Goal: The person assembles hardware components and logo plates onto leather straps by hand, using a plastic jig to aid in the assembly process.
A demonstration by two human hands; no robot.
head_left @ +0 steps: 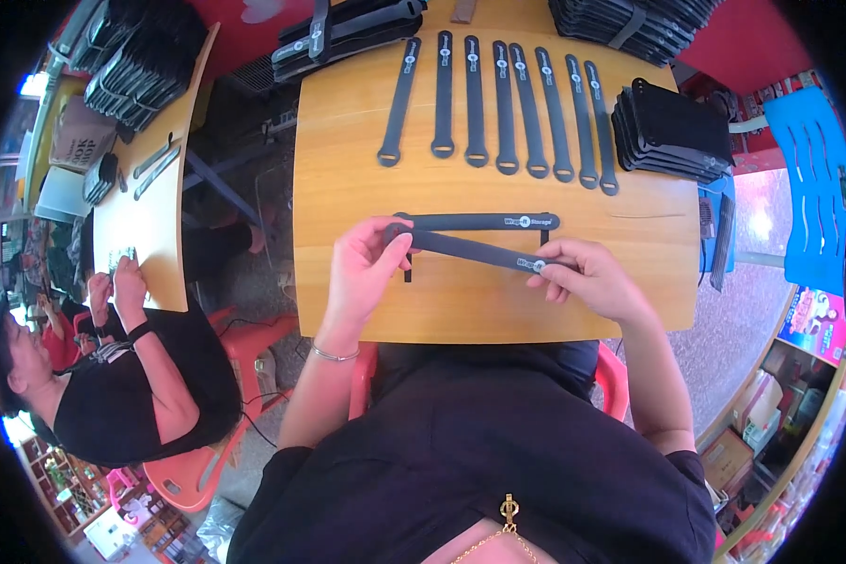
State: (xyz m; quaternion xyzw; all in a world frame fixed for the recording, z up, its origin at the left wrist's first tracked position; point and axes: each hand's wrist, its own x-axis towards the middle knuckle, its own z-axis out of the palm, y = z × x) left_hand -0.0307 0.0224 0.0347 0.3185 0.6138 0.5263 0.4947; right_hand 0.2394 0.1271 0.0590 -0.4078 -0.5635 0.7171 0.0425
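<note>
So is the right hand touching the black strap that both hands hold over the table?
Touching. The head view shows the right hand pinching one end of the black strap, fingertips on it; the left hand grips the other end.

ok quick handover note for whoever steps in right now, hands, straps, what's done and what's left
Left hand: pinches the looped end of a black strap.
Right hand: grips the same strap's other end, by its small round label.
A second strap lies just behind it on the wooden table.
Done: eight straps in a row at the far edge, black pouches stacked to their right.
Left: the two straps near the hands are not in the row yet.
</note>
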